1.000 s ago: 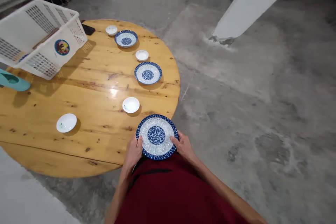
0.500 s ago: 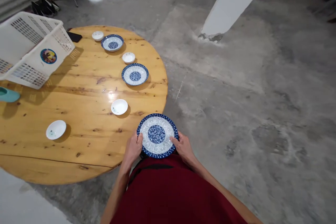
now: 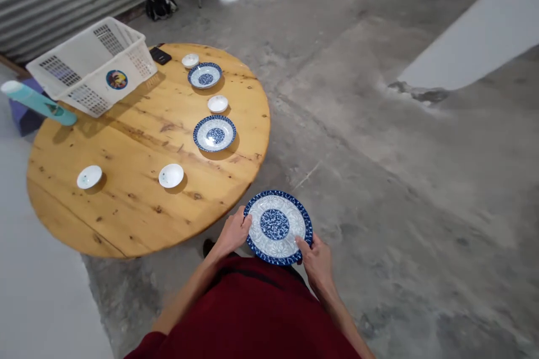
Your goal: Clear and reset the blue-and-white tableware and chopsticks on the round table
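The left hand (image 3: 234, 231) and right hand (image 3: 318, 259), each closing thumb-uppermost on opposite sides, are gripping a blue-rimmed plate (image 3: 274, 225) that, having overlapped the edge of the wooden table (image 3: 130, 148) in view, is now showing over concrete floor (image 3: 391, 235), remaining in hand and apart from two similar plates (image 3: 215, 134) lying tabled.

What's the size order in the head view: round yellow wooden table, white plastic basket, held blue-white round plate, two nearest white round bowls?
1. Wooden table
2. White basket
3. Held plate
4. Left bowl and right bowl: too alike to rank
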{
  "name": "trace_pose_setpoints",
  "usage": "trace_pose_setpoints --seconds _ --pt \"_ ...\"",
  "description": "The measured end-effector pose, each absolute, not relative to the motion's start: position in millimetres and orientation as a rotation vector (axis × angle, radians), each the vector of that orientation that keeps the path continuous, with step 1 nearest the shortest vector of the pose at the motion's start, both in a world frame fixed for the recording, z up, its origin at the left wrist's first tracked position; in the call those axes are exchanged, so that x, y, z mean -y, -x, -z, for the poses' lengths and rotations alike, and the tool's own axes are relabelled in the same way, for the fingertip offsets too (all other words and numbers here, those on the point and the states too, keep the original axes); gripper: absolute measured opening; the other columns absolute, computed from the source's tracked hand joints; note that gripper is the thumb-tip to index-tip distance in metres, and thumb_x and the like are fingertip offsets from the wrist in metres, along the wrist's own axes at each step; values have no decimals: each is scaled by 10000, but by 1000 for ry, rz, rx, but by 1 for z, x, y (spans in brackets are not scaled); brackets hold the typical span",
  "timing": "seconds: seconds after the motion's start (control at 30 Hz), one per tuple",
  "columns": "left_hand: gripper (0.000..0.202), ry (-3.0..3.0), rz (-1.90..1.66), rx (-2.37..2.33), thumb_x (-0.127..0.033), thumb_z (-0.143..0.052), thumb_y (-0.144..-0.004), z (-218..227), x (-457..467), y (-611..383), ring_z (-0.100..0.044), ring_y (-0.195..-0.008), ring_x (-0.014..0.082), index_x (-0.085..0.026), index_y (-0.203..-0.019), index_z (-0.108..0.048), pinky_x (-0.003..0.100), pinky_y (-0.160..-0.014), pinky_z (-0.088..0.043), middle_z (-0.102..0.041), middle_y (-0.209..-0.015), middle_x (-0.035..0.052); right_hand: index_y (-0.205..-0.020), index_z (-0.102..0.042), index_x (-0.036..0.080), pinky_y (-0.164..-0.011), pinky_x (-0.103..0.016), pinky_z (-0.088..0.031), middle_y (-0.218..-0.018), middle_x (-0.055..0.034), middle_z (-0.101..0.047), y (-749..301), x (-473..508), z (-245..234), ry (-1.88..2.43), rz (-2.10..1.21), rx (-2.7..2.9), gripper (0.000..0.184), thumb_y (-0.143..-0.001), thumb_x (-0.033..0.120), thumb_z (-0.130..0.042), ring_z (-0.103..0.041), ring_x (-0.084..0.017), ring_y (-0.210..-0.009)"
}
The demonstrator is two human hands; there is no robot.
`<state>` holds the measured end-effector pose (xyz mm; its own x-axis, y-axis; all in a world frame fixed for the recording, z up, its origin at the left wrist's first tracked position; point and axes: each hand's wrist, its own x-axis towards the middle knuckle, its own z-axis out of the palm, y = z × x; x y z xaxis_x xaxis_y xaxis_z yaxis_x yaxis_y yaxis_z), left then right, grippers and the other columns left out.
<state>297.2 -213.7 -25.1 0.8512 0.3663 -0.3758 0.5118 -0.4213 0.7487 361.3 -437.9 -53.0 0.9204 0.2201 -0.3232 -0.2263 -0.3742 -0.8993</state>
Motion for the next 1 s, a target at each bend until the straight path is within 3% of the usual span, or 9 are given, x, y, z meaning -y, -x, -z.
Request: trace_pose_setpoints --seconds 0.4,0.53,0.77,1.0 --pt "312 -1956 60 -825 -408 -389 -969 24 221 -348 -648 -935 226 -191 -957 -613 333 -885 -503 -714 -973 75 -886 -675 188 -440 -297 -428 -680 -56 -685 -461 428 44 1868 -713 84 383 -747 538 -610 -575 -211 -549" --pt "335 -1957 37 -843 -405 -368 -960 21 193 -374 -619 -838 208 -191 -892 -616 302 -797 -479 -696 -887 53 -894 -679 185 -456 -301 -448 -689 -55 -693 -496 398 44 1897 -732 146 370 -761 524 -613 -576 -212 -550" --pt "266 -1963 -17 -1044 -348 -410 -923 12 136 -414 -553 -706 184 -219 -728 -536 270 -655 -353 -627 -728 31 -988 -700 180 -739 -366 -561 -916 -96 -766 -561 326 38 1931 -768 294 379 -767 483 -645 -668 -260 -783" --pt "269 -1914 -192 -1186 -315 -437 -923 7 81 -426 -478 -648 155 -208 -679 -469 268 -629 -304 -541 -676 8 -1014 -688 159 -736 -325 -514 -930 -72 -740 -601 240 37 1958 -822 508 379 -814 470 -602 -620 -229 -802"
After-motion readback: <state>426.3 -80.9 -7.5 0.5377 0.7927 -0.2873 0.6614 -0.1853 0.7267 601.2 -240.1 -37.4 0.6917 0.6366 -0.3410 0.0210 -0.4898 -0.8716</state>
